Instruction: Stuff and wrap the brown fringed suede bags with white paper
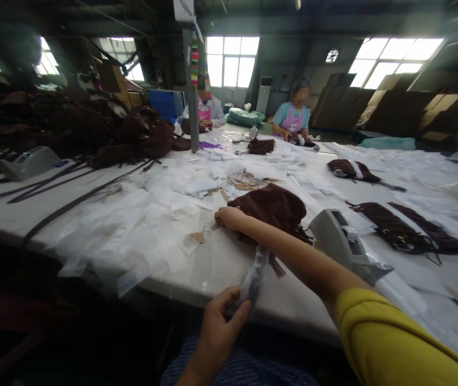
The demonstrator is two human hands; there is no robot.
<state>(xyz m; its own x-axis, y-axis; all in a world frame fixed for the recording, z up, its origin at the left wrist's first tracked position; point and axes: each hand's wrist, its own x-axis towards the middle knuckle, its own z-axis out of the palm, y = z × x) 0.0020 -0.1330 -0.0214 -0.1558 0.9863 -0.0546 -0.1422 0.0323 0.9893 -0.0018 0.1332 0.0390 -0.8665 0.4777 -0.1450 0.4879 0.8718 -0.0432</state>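
A dark brown fringed suede bag (271,206) lies on the white table in front of me. A strap wrapped in clear plastic (256,271) runs from the bag down towards the table's front edge. My left hand (218,324) pinches the lower end of this strap between thumb and fingers. Reaching across the bag, my right hand (231,219) is closed at its left edge, beside a small metal ring. What its fingers hold is hidden. Thin white wrapping sheets (144,225) lie scattered to the left of both hands.
A grey tape dispenser (343,241) stands right of the bag. Wrapped brown bags (405,228) lie farther right. Brown bags (132,134) are heaped at the left, their straps trailing. A metal post (194,96) rises from the table; two people work across it.
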